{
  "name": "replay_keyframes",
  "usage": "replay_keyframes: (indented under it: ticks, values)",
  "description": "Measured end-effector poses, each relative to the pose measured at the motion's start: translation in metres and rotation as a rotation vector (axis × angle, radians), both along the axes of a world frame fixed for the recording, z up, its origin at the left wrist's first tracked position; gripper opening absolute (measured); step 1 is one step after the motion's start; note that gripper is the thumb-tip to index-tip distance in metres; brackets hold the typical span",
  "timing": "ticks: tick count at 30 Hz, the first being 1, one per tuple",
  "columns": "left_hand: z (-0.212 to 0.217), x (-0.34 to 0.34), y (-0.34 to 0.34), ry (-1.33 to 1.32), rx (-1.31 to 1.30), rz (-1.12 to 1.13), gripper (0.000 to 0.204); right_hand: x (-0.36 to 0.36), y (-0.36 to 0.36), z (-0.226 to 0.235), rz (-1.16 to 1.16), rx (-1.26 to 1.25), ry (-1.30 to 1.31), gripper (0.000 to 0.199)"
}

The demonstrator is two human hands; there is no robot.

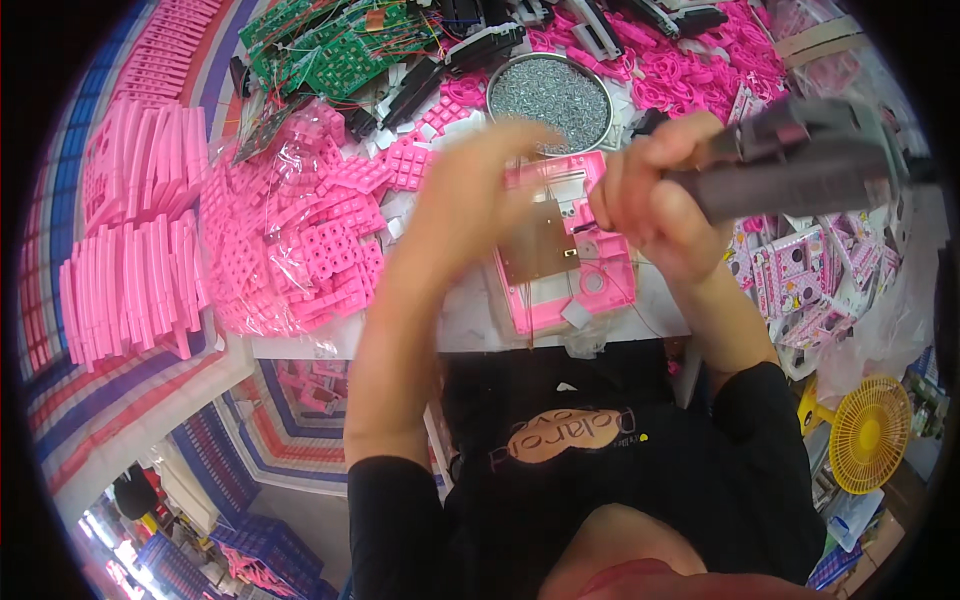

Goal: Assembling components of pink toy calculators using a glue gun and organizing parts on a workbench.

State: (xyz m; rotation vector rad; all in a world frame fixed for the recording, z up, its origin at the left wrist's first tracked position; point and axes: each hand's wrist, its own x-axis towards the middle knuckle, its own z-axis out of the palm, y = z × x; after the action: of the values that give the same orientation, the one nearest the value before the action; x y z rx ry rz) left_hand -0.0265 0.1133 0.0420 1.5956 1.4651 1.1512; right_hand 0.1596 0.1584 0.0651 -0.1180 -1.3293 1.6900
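Pink housing under both hands, driver coming in from the right.

Pink plastic housing (565,250) lies flat on the white tabletop (470,320), long axis running away from the person, brass-coloured plate at its middle. Right hand (650,195), fingers wrapped tight round a grey powered screwdriver (800,165), sits nearest, tip pointing left-down at the housing's right half. Left hand (480,195) is blurred; fingers look spread over the housing's left edge, contact uncertain.

A single head-worn fisheye camera looks steeply down, close over a cluttered workbench (470,325) and the wearer's torso.
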Motion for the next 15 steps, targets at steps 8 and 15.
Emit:
replay_keyframes:
  ticks: [8,15]
  values:
    - [-0.052,-0.014,0.086,1.040,0.134,0.153,0.022,0.003,-0.017,-0.015,0.060,-0.014,-0.195,0.029]
    - [-0.057,-0.010,0.090,1.007,0.186,0.275,0.026,-0.008,-0.036,-0.023,0.154,-0.040,-0.180,0.030]
